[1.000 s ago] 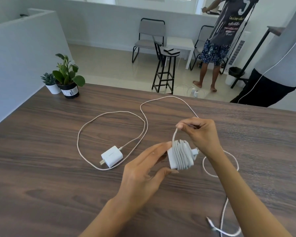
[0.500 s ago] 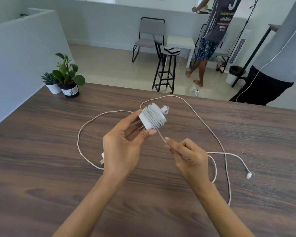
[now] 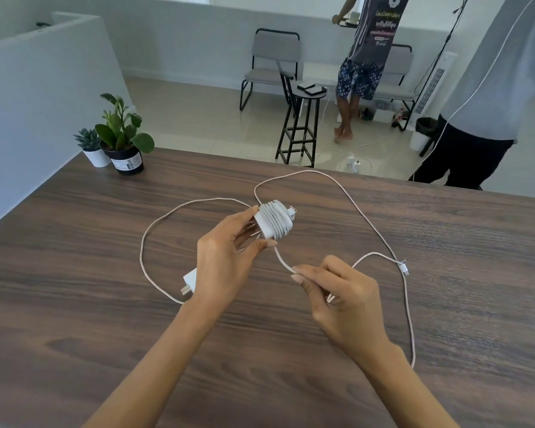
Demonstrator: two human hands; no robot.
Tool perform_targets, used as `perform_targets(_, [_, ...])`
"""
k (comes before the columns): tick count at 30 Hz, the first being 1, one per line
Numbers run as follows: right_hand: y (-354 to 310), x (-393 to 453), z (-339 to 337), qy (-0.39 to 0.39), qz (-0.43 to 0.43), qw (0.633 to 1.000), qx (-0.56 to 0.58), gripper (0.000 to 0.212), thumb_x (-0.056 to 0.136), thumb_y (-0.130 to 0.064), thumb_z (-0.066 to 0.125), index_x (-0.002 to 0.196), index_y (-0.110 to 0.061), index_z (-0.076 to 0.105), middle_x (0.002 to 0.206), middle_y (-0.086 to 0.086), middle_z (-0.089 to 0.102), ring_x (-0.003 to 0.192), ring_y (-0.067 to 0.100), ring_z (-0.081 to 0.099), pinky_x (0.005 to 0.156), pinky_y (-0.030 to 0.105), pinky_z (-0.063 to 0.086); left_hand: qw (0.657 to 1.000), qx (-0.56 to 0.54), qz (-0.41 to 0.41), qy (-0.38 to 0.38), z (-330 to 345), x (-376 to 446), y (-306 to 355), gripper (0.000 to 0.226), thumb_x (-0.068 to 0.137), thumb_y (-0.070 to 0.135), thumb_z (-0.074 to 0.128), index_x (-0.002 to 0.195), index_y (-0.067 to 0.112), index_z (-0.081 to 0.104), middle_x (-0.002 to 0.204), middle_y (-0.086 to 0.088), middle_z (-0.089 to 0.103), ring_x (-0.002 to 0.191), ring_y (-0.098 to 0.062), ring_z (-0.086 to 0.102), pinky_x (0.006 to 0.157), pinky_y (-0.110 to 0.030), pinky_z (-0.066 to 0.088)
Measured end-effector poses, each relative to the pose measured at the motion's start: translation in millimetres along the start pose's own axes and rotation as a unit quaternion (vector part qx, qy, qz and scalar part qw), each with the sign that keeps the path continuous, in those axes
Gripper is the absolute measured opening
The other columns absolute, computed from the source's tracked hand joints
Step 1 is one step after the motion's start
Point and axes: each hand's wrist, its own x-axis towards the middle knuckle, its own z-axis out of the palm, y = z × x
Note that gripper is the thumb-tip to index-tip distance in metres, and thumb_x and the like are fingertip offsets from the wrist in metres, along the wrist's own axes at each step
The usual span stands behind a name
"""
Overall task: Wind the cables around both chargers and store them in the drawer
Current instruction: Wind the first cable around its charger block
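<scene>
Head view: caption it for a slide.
Left hand holds a cable-wrapped charger; right hand pinches its loose cable.

Two potted plants (image 3: 118,140) stand at the table's (image 3: 74,304) far left corner; a loose charger (image 3: 189,281) lies left of centre, cable (image 3: 368,217) looping rightward.

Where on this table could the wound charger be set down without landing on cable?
Bare wood lies between the plant pots and the loose cable loop, and along the near edge below both hands. The middle is crowded: the second charger, its loop, and the tail the right hand pinches.
</scene>
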Motion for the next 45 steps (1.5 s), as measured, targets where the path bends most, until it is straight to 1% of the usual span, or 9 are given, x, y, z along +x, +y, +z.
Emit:
perform_targets(8, [-3, 20, -18, -0.033, -0.015, 0.999, -0.024, 0.015, 0.078, -0.005, 0.070, 0.081, -0.019, 0.074, 0.060, -0.004, 0.046, 0.047, 0.011, 0.038, 0.044, 0.020, 0.032, 1.000, 0.007, 0.001, -0.015, 2, -6, -5, 0.056, 0.064, 0.006, 0.082, 0.117, 0.010, 0.063, 0.107, 0.000, 0.068, 0.094, 0.004, 0.065, 0.087, -0.014, 0.050])
perform_targets(16, [-2, 32, -26, -0.061, -0.024, 0.997, -0.041, 0.012, 0.080, -0.011, 0.069, 0.082, -0.022, 0.074, 0.061, -0.005, 0.044, 0.049, 0.012, 0.039, 0.043, 0.025, 0.034, 1.000, -0.002, -0.025, -0.018, 1, -10, -7, 0.055, 0.064, 0.007, 0.082, 0.116, 0.011, 0.064, 0.106, 0.000, 0.069, 0.094, 0.000, 0.066, 0.088, -0.017, 0.051])
perform_targets(21, [1, 41, -30, -0.067, -0.027, 0.996, -0.056, 0.007, 0.082, -0.025, 0.068, 0.081, -0.024, 0.074, 0.062, -0.005, 0.050, 0.049, 0.013, 0.047, 0.042, 0.027, 0.039, 0.995, 0.056, 0.052, -0.059, 1, -12, -8, 0.052, 0.068, 0.007, 0.080, 0.118, 0.006, 0.063, 0.111, -0.003, 0.067, 0.096, -0.008, 0.067, 0.090, -0.017, 0.050])
perform_targets(27, [14, 69, -36, -0.093, -0.033, 0.991, -0.094, 0.009, 0.079, -0.035, 0.066, 0.074, -0.030, 0.071, 0.062, -0.006, 0.051, 0.050, 0.013, 0.047, 0.043, 0.029, 0.044, 0.972, 0.107, 0.133, -0.160, 9, -21, 0, 0.049, 0.068, 0.004, 0.074, 0.116, 0.003, 0.063, 0.115, -0.002, 0.065, 0.101, -0.006, 0.059, 0.093, -0.011, 0.043])
perform_targets(33, [35, 86, -25, -0.125, 0.089, 0.988, 0.019, 0.007, 0.071, -0.044, 0.071, 0.068, -0.038, 0.071, 0.057, -0.008, 0.039, 0.053, 0.008, 0.040, 0.053, 0.029, 0.036, 0.975, 0.055, 0.117, -0.181, 7, -29, 13, 0.052, 0.070, 0.007, 0.073, 0.120, 0.013, 0.062, 0.116, 0.012, 0.060, 0.099, 0.002, 0.061, 0.089, -0.010, 0.046])
perform_targets(37, [37, 82, -15, -0.127, 0.187, 0.955, 0.191, 0.007, 0.068, -0.033, 0.072, 0.073, -0.028, 0.073, 0.061, 0.002, 0.061, 0.053, 0.003, 0.042, 0.057, 0.022, 0.038, 0.984, -0.012, 0.056, -0.170, 5, -33, 17, 0.062, 0.067, -0.007, 0.077, 0.119, 0.021, 0.061, 0.115, 0.010, 0.064, 0.099, 0.005, 0.063, 0.087, -0.008, 0.045])
perform_targets(39, [38, 75, -7, -0.122, 0.234, 0.931, 0.252, 0.007, 0.072, -0.025, 0.072, 0.077, -0.020, 0.074, 0.065, -0.009, 0.070, 0.057, -0.002, 0.055, 0.061, 0.016, 0.045, 0.987, -0.050, 0.019, -0.152, 2, -31, 20, 0.063, 0.066, -0.007, 0.078, 0.117, 0.026, 0.059, 0.111, 0.011, 0.066, 0.099, 0.001, 0.066, 0.088, -0.012, 0.047])
perform_targets(41, [40, 66, 1, -0.099, 0.280, 0.913, 0.281, 0.006, 0.077, -0.017, 0.072, 0.077, -0.022, 0.075, 0.067, -0.012, 0.072, 0.066, 0.001, 0.063, 0.067, 0.020, 0.051, 0.990, -0.067, 0.003, -0.125, 0, -26, 22, 0.060, 0.067, -0.006, 0.078, 0.116, 0.024, 0.060, 0.109, 0.011, 0.067, 0.098, -0.001, 0.067, 0.088, -0.014, 0.049])
perform_targets(45, [37, 43, 15, -0.048, 0.256, 0.947, 0.188, 0.035, 0.081, -0.017, 0.071, 0.054, -0.038, 0.068, 0.047, -0.015, 0.043, 0.052, 0.001, 0.038, 0.054, 0.021, 0.030, 0.996, -0.076, -0.006, -0.052, -8, -11, 28, 0.056, 0.069, -0.006, 0.077, 0.117, 0.020, 0.061, 0.110, 0.007, 0.068, 0.099, -0.004, 0.067, 0.089, -0.021, 0.051])
